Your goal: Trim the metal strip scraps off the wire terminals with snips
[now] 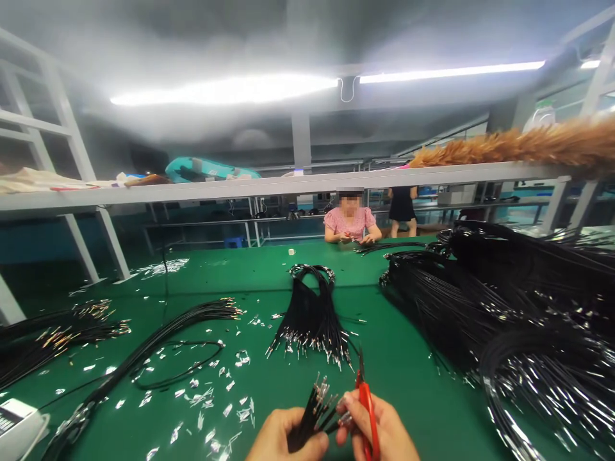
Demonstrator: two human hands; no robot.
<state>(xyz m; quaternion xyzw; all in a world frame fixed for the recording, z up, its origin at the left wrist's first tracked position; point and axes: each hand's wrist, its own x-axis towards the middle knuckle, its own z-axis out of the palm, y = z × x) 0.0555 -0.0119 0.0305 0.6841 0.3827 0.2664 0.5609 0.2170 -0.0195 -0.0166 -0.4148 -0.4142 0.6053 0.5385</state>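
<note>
My left hand (283, 438) grips a small bunch of black wires (312, 413) with metal terminals that point up and away from me. My right hand (384, 432) holds red-handled snips (366, 403), blades pointing up, right beside the wire ends; its fingertips touch the terminals. Just beyond my hands lies a looped bundle of black wires (311, 314) with its terminal ends fanned toward me on the green table (269, 275).
A large heap of black wires (519, 301) fills the right side. More wire bundles (52, 336) lie left, with metal scraps (211, 390) scattered about. A white device (16, 426) sits at the near-left corner. A person in a pink top (349, 224) works across the table, under a shelf (288, 186).
</note>
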